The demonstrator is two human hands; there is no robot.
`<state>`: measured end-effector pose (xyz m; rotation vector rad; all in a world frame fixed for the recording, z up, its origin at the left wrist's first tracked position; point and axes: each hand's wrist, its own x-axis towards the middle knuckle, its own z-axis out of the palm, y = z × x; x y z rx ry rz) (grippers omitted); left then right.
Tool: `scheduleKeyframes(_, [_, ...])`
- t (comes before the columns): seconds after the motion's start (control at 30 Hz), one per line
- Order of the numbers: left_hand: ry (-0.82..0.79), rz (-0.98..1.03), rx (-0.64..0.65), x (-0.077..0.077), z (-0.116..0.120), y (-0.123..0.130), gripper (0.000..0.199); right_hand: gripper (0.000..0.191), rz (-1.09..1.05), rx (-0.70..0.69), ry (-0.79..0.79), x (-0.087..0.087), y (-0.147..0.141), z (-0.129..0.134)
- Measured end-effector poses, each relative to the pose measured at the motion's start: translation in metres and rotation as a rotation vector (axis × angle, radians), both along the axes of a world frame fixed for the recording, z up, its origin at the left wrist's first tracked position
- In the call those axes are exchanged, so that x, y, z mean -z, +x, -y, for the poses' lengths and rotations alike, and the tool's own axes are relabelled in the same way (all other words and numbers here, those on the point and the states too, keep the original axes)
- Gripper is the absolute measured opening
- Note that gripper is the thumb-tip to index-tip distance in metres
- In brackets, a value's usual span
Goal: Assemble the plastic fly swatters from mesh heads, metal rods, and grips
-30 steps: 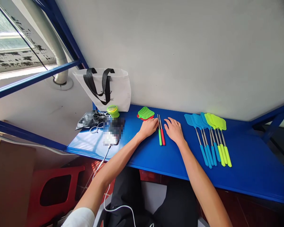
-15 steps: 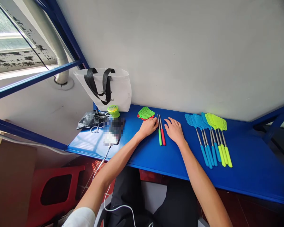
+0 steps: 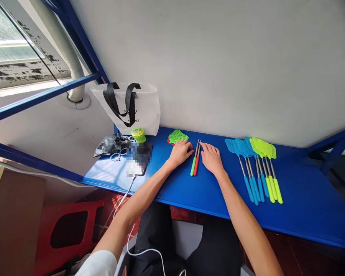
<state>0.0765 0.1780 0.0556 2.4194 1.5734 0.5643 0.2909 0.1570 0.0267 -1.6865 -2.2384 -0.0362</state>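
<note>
Resting open on the blue shelf (image 3: pixel 304 207), the left hand (image 3: pixel 180 152) and right hand (image 3: pixel 212 159) lay palms down with fingers loosely spread, gripping nothing. Between them lay 2 steel swatter shafts (image 3: pixel 196 157), tilted and close together, 1 with a green handle and 1 with a red handle. The right fingertips (image 3: pixel 202 145) touched the upper ends of the shafts, while the left fingertips (image 3: pixel 191 150) stopped just beside them. Past the left hand, a green plastic mesh swatter head (image 3: pixel 177 136) lay over a red one (image 3: pixel 168 141). Right of the right hand, a row of finished swatters (image 3: pixel 257 172) lay side by side, with blue or lime heads and handles. Farther left stood a lime spool (image 3: pixel 138 135) before a white tote bag (image 3: pixel 132 109), near scissors (image 3: pixel 117 156) and a black plastic bag (image 3: pixel 109 145).
</note>
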Motion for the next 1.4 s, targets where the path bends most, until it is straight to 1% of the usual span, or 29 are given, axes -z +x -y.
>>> scheduleKeyframes(0.03, [0.037, -0.014, -0.046, 0.001, -0.002, -0.003, 0.019, 0.055, -0.021, -0.005, -0.007, -0.002, -0.001, 0.001])
scheduleKeyframes(0.1, [0.095, -0.018, -0.162, 0.003, -0.008, -0.012, 0.036, 0.054, -0.069, -0.034, -0.021, -0.006, -0.005, 0.003])
scheduleKeyframes(0.2, [0.105, 0.018, -0.350, 0.007, -0.016, -0.025, 0.064, 0.050, -0.095, -0.102, -0.032, -0.011, -0.014, 0.007])
scheduleKeyframes(0.27, [0.056, 0.026, -0.450, 0.010, -0.021, -0.033, 0.072, 0.045, -0.072, -0.119, -0.025, -0.013, -0.020, 0.010])
scheduleKeyframes(0.33, [0.004, 0.013, -0.499, 0.011, -0.024, -0.040, 0.072, 0.040, -0.061, -0.108, -0.017, -0.013, -0.023, 0.011])
scheduleKeyframes(0.5, [-0.071, 0.031, -0.476, 0.004, -0.027, -0.050, 0.071, 0.028, -0.129, -0.075, -0.018, -0.012, -0.019, 0.010])
scheduleKeyframes(0.6, [-0.044, 0.090, -0.478, 0.000, -0.029, -0.053, 0.076, 0.027, -0.155, -0.079, -0.035, -0.013, -0.015, 0.009])
scheduleKeyframes(0.67, [-0.004, 0.173, -0.463, 0.000, -0.031, -0.053, 0.074, 0.028, -0.168, -0.088, -0.051, -0.014, -0.015, 0.009])
scheduleKeyframes(0.7, [0.007, 0.232, -0.447, 0.000, -0.032, -0.053, 0.068, 0.028, -0.175, -0.092, -0.060, -0.015, -0.015, 0.010])
scheduleKeyframes(0.73, [0.009, 0.299, -0.427, 0.001, -0.033, -0.053, 0.057, 0.028, -0.180, -0.095, -0.067, -0.016, -0.016, 0.010])
scheduleKeyframes(0.8, [-0.018, 0.455, -0.380, 0.001, -0.035, -0.052, 0.028, 0.029, -0.179, -0.094, -0.072, -0.017, -0.019, 0.012])
scheduleKeyframes(0.83, [-0.041, 0.552, -0.363, 0.001, -0.036, -0.050, 0.018, 0.030, -0.172, -0.087, -0.070, -0.017, -0.021, 0.013])
scheduleKeyframes(0.87, [-0.064, 0.668, -0.350, 0.000, -0.037, -0.049, 0.022, 0.031, -0.160, -0.077, -0.064, -0.016, -0.024, 0.014])
scheduleKeyframes(0.93, [-0.109, 0.952, -0.331, -0.003, -0.038, -0.045, 0.042, 0.034, -0.127, -0.052, -0.050, -0.014, -0.029, 0.016])
scheduleKeyframes(0.97, [-0.134, 1.102, -0.312, -0.005, -0.038, -0.043, 0.048, 0.036, -0.109, -0.039, -0.044, -0.012, -0.032, 0.017])
scheduleKeyframes(1.03, [-0.188, 1.345, -0.243, -0.008, -0.037, -0.040, 0.052, 0.039, -0.087, -0.014, -0.022, -0.008, -0.039, 0.017])
scheduleKeyframes(1.07, [-0.215, 1.423, -0.204, -0.010, -0.036, -0.040, 0.052, 0.040, -0.084, -0.006, -0.008, -0.006, -0.041, 0.017])
scheduleKeyframes(1.17, [-0.268, 1.524, -0.145, -0.013, -0.035, -0.039, 0.055, 0.046, -0.108, 0.001, 0.026, -0.004, -0.045, 0.015])
scheduleKeyframes(1.3, [-0.298, 1.558, -0.143, -0.014, -0.036, -0.038, 0.062, 0.053, -0.146, -0.007, 0.001, -0.004, -0.042, 0.012])
scheduleKeyframes(1.4, [-0.266, 1.502, -0.191, -0.010, -0.038, -0.041, 0.069, 0.055, -0.146, -0.028, -0.011, -0.006, -0.036, 0.012])
